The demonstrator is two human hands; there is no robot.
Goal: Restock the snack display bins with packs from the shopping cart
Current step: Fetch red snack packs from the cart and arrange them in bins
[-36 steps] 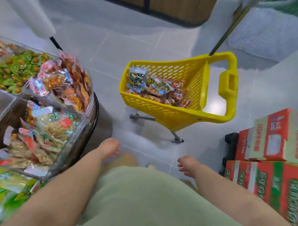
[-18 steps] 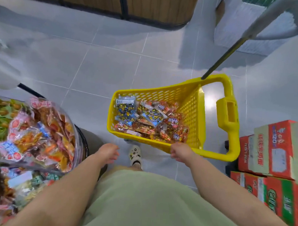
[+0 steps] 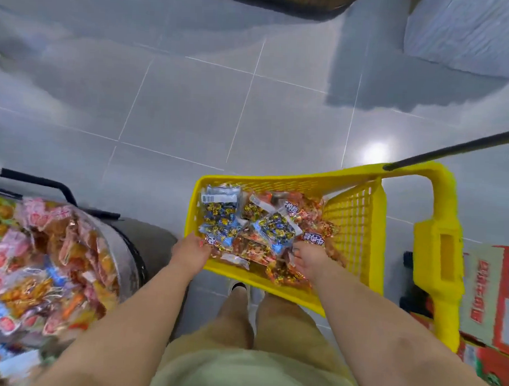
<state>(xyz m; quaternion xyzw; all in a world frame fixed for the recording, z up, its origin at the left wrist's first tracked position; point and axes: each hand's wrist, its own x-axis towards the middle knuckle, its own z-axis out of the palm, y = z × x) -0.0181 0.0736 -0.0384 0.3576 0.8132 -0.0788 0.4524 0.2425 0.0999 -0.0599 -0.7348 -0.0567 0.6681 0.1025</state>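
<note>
The yellow shopping cart (image 3: 277, 182) stands right in front of me on the floor, holding several snack packs. Blue-and-gold candy packs (image 3: 219, 216) lie at its left and middle, red-orange packs (image 3: 306, 214) around them. My left hand (image 3: 190, 252) reaches over the cart's near left rim, its fingertips touching a pack's edge. Inside the cart, my right hand (image 3: 308, 261) rests on the red-orange packs with fingers spread. At the left, the clear snack display bin (image 3: 119, 245) is heaped with pink and orange packs (image 3: 49, 256).
Red and green cardboard boxes (image 3: 499, 294) are stacked at the right, beside the cart's yellow handle (image 3: 437, 247). A black pole (image 3: 459, 147) slants above the cart. My shoe (image 3: 239, 287) stands under its near rim. Grey tiled floor (image 3: 193, 102) stretches ahead.
I have stepped up to the cart and leaned over it. Both hands moved forward from in front of my body into the cart, onto the packs.
</note>
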